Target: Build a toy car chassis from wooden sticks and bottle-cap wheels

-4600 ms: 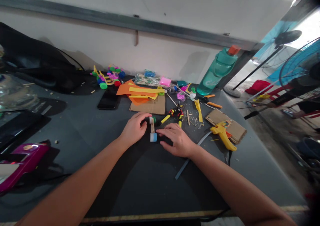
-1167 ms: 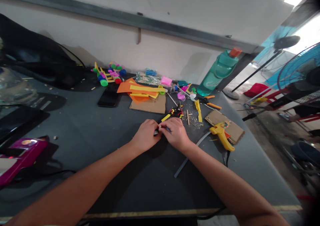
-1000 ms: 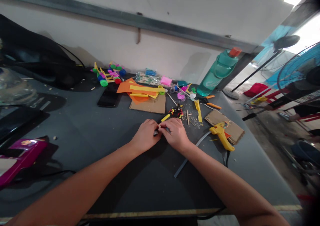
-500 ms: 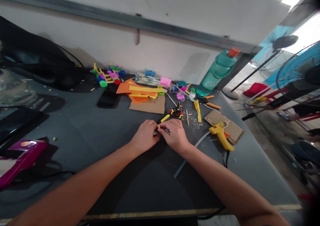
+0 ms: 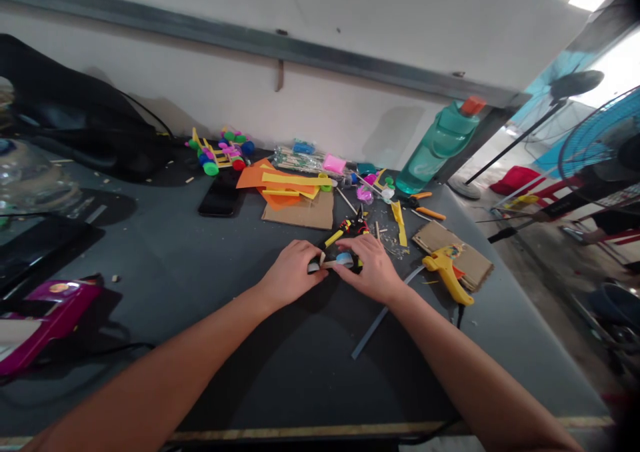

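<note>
My left hand (image 5: pixel 291 273) and my right hand (image 5: pixel 373 267) meet at the middle of the dark table (image 5: pixel 280 365). Between them is a small craft piece (image 5: pixel 331 263): wooden sticks with bottle caps at the ends, one cap light blue. The left fingers are curled round its left end, which carries a pale cap. The right fingers close over its right end next to the blue cap. The piece rests on or just above the table.
A yellow glue gun (image 5: pixel 447 270) lies on cardboard to the right, with a grey strip (image 5: pixel 381 316) below it. Cutters (image 5: pixel 350 226), orange and yellow paper (image 5: pixel 280 184), a phone (image 5: pixel 220 197), cap toys (image 5: pixel 220 152) and a teal bottle (image 5: pixel 435 147) sit behind. A pink object (image 5: pixel 40 312) lies left.
My hands have drawn slightly apart and the right one has shifted right, so the sticks and the blue cap now show between them. Earlier the piece lay upright on the table.
</note>
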A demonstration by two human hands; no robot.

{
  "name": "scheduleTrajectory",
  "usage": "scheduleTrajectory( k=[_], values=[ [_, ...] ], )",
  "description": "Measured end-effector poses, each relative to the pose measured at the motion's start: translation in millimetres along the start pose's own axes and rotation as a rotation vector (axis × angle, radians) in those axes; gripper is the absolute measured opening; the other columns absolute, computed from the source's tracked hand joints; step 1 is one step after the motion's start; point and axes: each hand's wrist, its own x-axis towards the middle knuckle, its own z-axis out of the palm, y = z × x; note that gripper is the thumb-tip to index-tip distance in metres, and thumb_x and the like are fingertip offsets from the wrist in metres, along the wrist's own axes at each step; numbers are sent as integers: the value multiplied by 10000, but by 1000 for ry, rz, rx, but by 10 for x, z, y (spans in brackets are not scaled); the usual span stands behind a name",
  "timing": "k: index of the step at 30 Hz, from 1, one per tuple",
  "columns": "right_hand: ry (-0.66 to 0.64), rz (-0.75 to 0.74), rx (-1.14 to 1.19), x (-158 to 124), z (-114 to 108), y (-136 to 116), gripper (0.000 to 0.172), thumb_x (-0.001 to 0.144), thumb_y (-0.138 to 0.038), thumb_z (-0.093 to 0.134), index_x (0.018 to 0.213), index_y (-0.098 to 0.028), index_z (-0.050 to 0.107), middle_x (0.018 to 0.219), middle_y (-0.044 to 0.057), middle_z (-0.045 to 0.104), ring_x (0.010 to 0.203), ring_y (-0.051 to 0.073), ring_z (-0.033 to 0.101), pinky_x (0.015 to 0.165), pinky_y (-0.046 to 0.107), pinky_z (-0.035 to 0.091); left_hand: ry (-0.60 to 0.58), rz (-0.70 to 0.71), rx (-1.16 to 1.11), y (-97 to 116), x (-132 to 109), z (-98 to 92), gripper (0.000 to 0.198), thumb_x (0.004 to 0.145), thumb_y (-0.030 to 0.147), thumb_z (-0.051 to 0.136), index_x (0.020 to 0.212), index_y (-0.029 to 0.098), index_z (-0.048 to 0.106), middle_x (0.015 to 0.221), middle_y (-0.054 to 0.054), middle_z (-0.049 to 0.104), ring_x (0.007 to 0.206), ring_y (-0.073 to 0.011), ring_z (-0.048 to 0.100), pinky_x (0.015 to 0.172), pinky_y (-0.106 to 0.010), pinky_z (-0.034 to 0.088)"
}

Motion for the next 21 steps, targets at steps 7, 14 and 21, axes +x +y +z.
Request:
scheduleTrajectory(
  k=[7,14,21],
  values=[
    [-112,-22,-64,-35,8,55,315,758,-320,642,1044,-195,600,929,76,655,911,244,562,832,405,388,-147,30,-32,-169,19,-253,356,706,297,703,1034,222,585,1027,-38,595,1006,-226,525,879,-362,425],
    [-152,-74,99,-71,55,-96,428,770,-399,663,1134,-209,540,856,50,655,877,226,558,802,373,390,-106,-52,-42,-381,73,-369,307,782,283,608,1086,244,591,1096,-32,615,1027,-216,555,899,-353,432],
    [-161,-143,184,-87,157,-208,320,818,-283,635,1107,-206,523,893,49,667,882,208,552,785,336,419,-30,-110,-14,-399,80,-354,259,812,265,545,1060,214,600,1072,-44,637,1013,-213,580,914,-362,440]
  ],
)
